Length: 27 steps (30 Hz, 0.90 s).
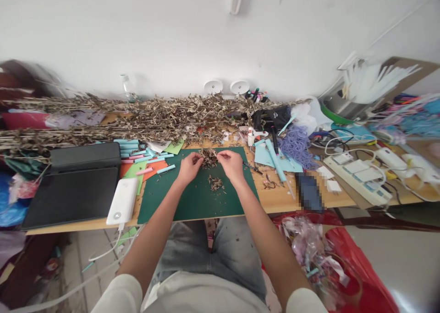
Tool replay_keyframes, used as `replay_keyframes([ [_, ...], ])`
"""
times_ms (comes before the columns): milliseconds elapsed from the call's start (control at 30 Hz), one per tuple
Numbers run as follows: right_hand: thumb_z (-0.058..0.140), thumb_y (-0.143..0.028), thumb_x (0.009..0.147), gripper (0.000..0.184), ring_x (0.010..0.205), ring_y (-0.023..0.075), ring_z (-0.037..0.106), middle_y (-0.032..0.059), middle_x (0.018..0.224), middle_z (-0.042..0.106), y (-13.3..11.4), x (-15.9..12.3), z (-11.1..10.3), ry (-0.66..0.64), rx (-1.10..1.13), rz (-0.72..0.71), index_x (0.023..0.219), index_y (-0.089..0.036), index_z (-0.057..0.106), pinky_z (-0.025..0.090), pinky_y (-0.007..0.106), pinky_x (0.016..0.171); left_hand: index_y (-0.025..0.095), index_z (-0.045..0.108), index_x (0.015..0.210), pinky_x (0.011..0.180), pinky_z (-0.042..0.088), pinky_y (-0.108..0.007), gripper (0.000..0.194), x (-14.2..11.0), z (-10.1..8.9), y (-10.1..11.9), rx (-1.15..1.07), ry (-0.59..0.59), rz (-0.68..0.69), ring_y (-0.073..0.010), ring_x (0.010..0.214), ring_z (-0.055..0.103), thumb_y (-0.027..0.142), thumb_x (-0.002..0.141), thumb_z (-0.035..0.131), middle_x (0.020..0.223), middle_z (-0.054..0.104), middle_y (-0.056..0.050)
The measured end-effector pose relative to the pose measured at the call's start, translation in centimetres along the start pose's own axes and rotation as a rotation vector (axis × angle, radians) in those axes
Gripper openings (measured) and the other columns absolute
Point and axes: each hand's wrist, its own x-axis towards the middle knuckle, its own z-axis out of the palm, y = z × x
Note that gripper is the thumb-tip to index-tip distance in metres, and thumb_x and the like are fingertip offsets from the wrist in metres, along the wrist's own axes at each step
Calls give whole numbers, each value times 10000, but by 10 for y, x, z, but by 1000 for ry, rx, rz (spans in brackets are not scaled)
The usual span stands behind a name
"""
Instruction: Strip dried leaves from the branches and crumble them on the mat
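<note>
- Centre of frame: dried leaf clump (209, 159), over the green mat (161, 207) on the desk (275, 204).
- Left hand (190, 167): grip pinched closed on the clump's left edge.
- Right hand (233, 165): similar pinch, right edge.
- Just below: leaf crumbs (215, 183), heaped loosely.
- Upper left to middle: dried stems (172, 116).

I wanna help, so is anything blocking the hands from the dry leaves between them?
Nothing visible: the left hand and right hand are right beside the dry leaves, above the green mat.
</note>
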Motion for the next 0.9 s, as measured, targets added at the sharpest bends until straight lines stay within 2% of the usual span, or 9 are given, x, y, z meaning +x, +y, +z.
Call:
replay_keyframes([
  [100, 622, -327, 734, 164, 651, 186, 657, 37, 703, 715, 5, 0, -4, -3, 74, 18, 753, -184, 699, 504, 280, 652, 183, 584, 784, 641, 494, -252, 218, 1, -1, -1, -96, 25, -42, -154, 689, 630, 395, 765, 632, 734, 651, -20],
  [233, 632, -330, 722, 162, 663, 185, 652, 38, 705, 709, 9, -1, -4, -29, 108, 30, 750, -185, 698, 503, 282, 649, 171, 598, 818, 625, 507, -245, 261, -1, -4, 5, -184, 183, -62, -144, 679, 621, 422, 763, 645, 747, 648, -27],
  [300, 648, -334, 708, 158, 655, 181, 644, 34, 688, 700, 6, -3, -3, -57, 144, 63, 741, -187, 696, 501, 280, 637, 169, 593, 826, 603, 504, -240, 275, -4, -7, 14, -228, 216, -53, -138, 663, 610, 430, 762, 652, 754, 646, -30],
  [467, 717, -380, 665, 224, 638, 151, 637, 27, 694, 696, -13, -8, -4, -221, 441, 260, 777, -187, 693, 506, 263, 618, 184, 498, 819, 566, 512, -246, 324, -9, -9, 39, -516, 27, -101, -138, 683, 652, 471, 764, 638, 988, 678, -64],
  [533, 728, -388, 665, 242, 636, 139, 636, 25, 713, 699, -19, -10, -6, -260, 508, 283, 795, -187, 692, 509, 261, 629, 187, 498, 834, 562, 510, -235, 325, -10, -7, 44, -571, -29, -121, -134, 681, 657, 468, 765, 647, 956, 685, -53],
  [633, 725, -369, 675, 209, 633, 142, 628, 16, 697, 694, -24, -12, -12, -268, 418, 176, 779, -189, 700, 505, 267, 635, 181, 537, 856, 575, 514, -215, 330, -12, -5, 46, -614, -48, -151, -113, 659, 647, 447, 743, 697, 895, 695, -39],
  [733, 695, -335, 717, 160, 664, 158, 639, 20, 722, 708, -28, -17, -22, -366, 214, -4, 777, -189, 719, 500, 276, 650, 167, 587, 856, 577, 518, -210, 341, -14, -8, 46, -589, -66, -157, -116, 662, 644, 430, 707, 745, 871, 709, -44],
  [800, 658, -308, 759, 139, 689, 161, 648, 27, 774, 720, -33, -21, -28, -398, 65, -127, 797, -196, 732, 499, 280, 665, 159, 622, 855, 588, 533, -224, 345, -16, -12, 46, -537, -141, -165, -133, 675, 651, 433, 693, 757, 829, 707, -42],
  [900, 620, -257, 788, 127, 705, 159, 653, 35, 823, 723, -39, -29, -31, -343, -93, -256, 813, -207, 734, 508, 284, 682, 156, 659, 888, 659, 572, -282, 360, -20, -16, 46, -486, -303, -191, -159, 700, 673, 449, 700, 749, 829, 706, -45],
])
